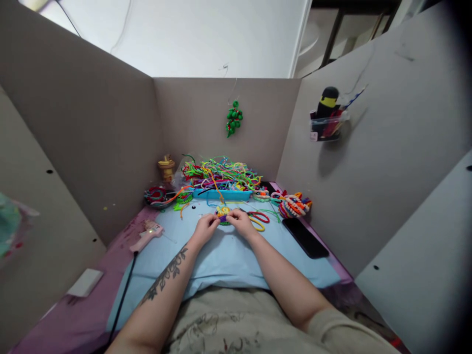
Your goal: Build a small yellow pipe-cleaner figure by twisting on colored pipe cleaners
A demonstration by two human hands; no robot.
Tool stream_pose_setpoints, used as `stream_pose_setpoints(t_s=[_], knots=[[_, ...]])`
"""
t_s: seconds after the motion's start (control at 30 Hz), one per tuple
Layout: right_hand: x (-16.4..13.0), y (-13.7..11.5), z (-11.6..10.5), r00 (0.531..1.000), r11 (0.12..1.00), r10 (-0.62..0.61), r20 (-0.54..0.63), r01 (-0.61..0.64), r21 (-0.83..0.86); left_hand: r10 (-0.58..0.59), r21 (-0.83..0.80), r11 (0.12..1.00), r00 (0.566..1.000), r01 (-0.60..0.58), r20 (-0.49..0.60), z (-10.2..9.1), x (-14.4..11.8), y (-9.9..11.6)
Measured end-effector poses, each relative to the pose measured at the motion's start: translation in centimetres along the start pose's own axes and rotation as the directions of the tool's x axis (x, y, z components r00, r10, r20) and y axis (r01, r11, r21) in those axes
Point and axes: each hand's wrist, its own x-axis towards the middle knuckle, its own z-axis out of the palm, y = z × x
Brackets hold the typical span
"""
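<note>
My left hand point(205, 228) and my right hand point(239, 222) meet over a light blue mat point(221, 255) and together pinch a small pipe-cleaner piece point(222, 214) in yellow, purple and green. An orange pipe cleaner point(217, 189) runs up from the piece toward the pile behind it. Red and yellow scissors point(258, 219) lie just right of my right hand.
A blue tray point(222, 195) heaped with coloured pipe cleaners sits at the back. A pink glue gun point(147, 233) with black cord lies left, a black phone point(305, 238) right, finished coils point(294, 205) beyond it. Cardboard walls enclose the desk; a green ornament point(233, 119) hangs.
</note>
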Motion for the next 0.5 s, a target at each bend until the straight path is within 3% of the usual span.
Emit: stream_pose_setpoints(t_s=[0.2,0.5], knots=[[-0.2,-0.1,0.8,0.995,0.984,0.073,0.065,-0.083,0.158,0.003,-0.02,1.0,1.0,-0.004,-0.014,0.1,0.0,0.1],[-0.5,-0.6,1.3,0.998,0.994,0.061,-0.009,-0.06,0.097,0.048,-0.031,0.998,0.999,-0.047,0.003,0.5,-0.2,-0.3]])
